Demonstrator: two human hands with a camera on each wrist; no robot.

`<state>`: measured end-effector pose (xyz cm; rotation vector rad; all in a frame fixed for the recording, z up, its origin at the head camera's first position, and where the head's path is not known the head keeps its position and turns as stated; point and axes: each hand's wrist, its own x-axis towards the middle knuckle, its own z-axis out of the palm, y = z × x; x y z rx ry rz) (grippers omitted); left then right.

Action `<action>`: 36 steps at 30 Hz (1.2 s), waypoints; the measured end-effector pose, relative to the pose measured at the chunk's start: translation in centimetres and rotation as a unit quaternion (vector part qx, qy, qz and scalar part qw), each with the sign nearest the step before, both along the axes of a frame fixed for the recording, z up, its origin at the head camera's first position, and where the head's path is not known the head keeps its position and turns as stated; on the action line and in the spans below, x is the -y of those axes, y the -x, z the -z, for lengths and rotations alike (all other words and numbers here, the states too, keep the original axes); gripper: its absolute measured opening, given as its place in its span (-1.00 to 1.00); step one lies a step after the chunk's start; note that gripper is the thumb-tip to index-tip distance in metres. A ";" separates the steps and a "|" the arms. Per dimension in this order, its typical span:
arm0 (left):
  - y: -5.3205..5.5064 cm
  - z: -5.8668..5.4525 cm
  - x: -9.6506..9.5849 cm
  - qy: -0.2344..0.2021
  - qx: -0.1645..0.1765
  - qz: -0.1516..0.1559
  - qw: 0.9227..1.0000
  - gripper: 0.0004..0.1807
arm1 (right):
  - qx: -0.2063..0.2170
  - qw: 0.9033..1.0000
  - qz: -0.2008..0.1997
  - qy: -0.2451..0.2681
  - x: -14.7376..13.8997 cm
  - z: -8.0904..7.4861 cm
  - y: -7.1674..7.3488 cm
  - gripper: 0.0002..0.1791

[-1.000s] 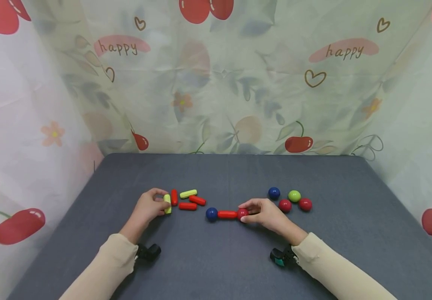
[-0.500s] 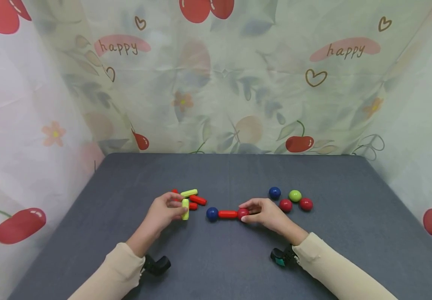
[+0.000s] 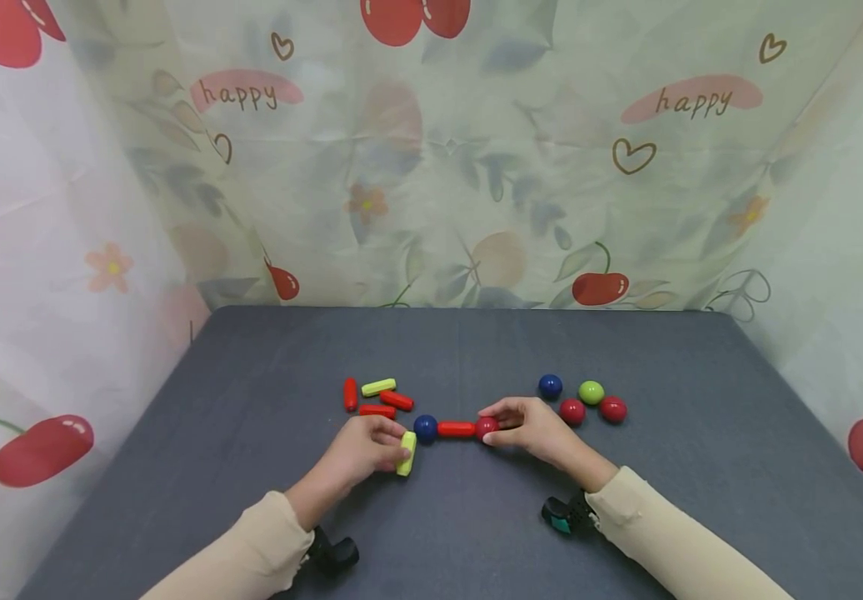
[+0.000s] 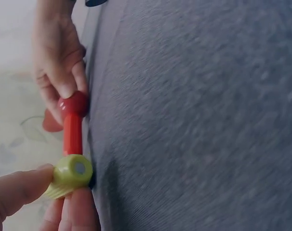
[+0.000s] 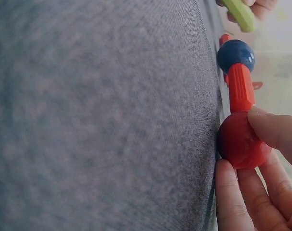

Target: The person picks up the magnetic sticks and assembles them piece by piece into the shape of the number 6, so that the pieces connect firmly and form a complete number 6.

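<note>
Head: between the side edges of the tabletop point(image 3: 469, 517), left hand point(image 3: 360, 450) is pinching a yellow rod point(image 3: 406, 455), right hand point(image 3: 525, 427) a red ball point(image 3: 486, 429), probably steadying the adjoining red rod point(image 3: 457, 429). Left wrist: near-closed fingers point(image 4: 83, 211) are leaving the yellow rod's end uncovered. Right wrist: thumb point(image 5: 283, 132) and fingers are holding the red ball.

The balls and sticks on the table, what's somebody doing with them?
A person's right hand holds a red ball at one end of a red stick; a blue ball is at the other end. The left hand pinches a yellow-green stick close to the blue ball, apparently not touching it. Four loose sticks lie farther back on the left, and four loose balls on the right.
</note>
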<state>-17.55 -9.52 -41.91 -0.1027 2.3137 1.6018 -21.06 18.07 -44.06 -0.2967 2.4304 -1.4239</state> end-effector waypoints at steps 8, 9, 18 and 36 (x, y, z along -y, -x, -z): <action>-0.1 0.7 -0.7 -0.017 0.026 0.016 0.999 -0.68 | -0.001 1.000 0.000 -0.004 0.1 0.1 0.1 -0.60; -0.1 0.8 -0.7 -0.016 0.027 0.019 0.999 -0.68 | -0.001 1.000 0.001 -0.003 0.1 0.1 0.1 -0.60; -0.2 0.6 -1.3 0.006 0.046 0.022 0.999 -0.70 | 0.002 1.000 0.003 -0.004 0.1 0.2 0.1 -0.59; 0.9 0.7 -1.4 0.013 0.067 0.008 0.998 -0.71 | -0.013 1.000 -0.001 0.008 0.1 -0.1 -0.1 -0.56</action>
